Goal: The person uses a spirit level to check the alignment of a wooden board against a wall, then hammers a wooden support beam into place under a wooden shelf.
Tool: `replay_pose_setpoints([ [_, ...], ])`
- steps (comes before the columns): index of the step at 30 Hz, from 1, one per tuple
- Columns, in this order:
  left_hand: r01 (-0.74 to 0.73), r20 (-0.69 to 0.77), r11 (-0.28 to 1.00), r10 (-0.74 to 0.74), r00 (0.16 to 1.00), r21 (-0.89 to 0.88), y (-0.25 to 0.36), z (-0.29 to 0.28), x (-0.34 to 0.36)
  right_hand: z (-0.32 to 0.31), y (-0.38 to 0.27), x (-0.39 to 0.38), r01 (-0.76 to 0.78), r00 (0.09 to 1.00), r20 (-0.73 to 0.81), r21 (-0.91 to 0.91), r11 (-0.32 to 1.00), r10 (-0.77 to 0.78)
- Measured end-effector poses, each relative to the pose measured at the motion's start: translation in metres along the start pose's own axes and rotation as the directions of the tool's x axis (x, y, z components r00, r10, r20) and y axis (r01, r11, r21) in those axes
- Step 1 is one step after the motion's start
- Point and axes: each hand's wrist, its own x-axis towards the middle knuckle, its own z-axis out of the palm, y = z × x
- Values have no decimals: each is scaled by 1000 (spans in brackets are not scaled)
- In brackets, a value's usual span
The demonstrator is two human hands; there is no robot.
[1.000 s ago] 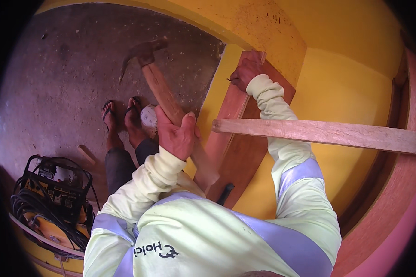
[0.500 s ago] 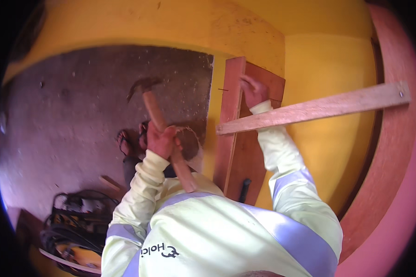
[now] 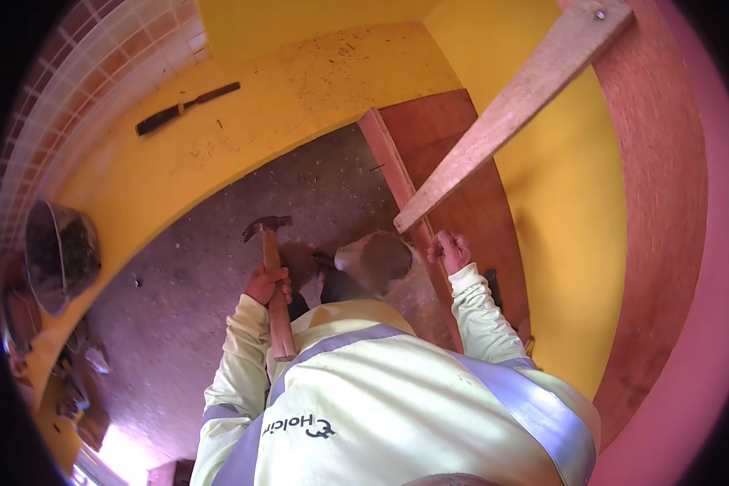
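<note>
My left hand [image 3: 269,285] is wrapped round the wooden handle of a claw hammer [image 3: 270,247], its metal head pointing away from me. To the right, my right hand [image 3: 455,252] has its fingers curled together at the edge of a reddish wooden frame [image 3: 390,158]. Whether something small sits in those fingers is hidden. A thin nail [image 3: 377,168] sticks out sideways from the frame, farther away. Across the frame slants a pale wooden batten [image 3: 506,125], its near end just beyond my right hand. Its far end, with a metal fastener, lies against another reddish board [image 3: 656,162].
On the yellow ledge [image 3: 300,97] lies a chisel-like tool [image 3: 188,108]. A dark bucket [image 3: 61,255] stands at the far left. Near my feet is a round container [image 3: 373,259]. A yellow wall [image 3: 575,243] rises on the right.
The view has shifted, bringing the ledge, chisel-like tool and bucket in. My right hand has come nearer along the frame, from beyond the batten to its near side. My left hand keeps the hammer.
</note>
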Motion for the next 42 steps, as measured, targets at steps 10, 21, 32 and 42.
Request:
replay_pose_setpoints([
  [10, 116, 105, 893, -179, 978, 435, 76, -12, -19, 63, 120, -33, -427, 888, 209, 40, 903, 410],
  [21, -26, 81, 608, -64, 995, 794, 94, 30, -82, 64, 171, 3, -548, 836, 41, 43, 835, 547],
  [32, 16, -77, 256, 232, 970, 967, 40, 10, -55, 25, 135, 8, -620, 757, 360, 132, 773, 546],
  [42, 12, -9, -21, 144, 990, 1000, 81, -24, -36, 95, 150, 28, 233, 933, -237, 971, 48, 271],
])
